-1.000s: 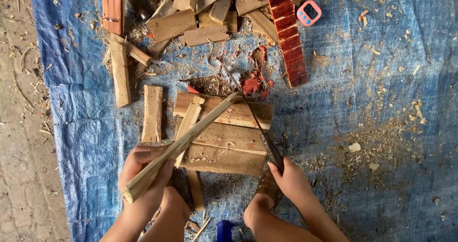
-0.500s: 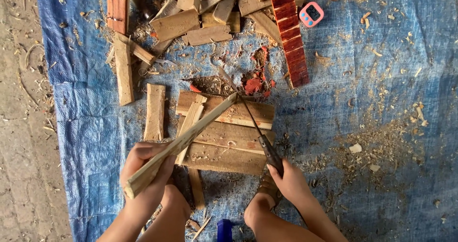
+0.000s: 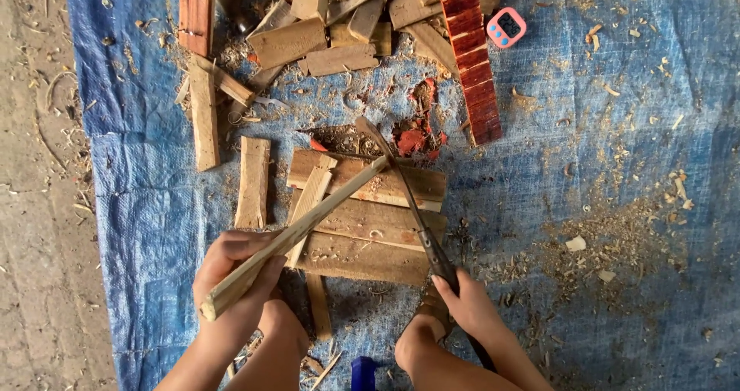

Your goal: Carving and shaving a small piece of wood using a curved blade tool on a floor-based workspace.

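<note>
left hand (image 3: 235,271) clenched, right hand (image 3: 466,302) clenched low

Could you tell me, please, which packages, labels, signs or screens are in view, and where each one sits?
Small digital timer: on the blue tarp near the top, just right of the red plank; rounded square, pink casing, dark screen, its content too small to tell.
No packages, labels or signs show.

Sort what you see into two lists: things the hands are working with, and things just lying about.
In use:
left hand gripping a long wooden stick
right hand gripping a long-bladed knife, blade against the stick's far end
stacked planks under the stick

Lying about:
pink digital timer
red slatted strip
wood offcut pile
blue tarp
</note>
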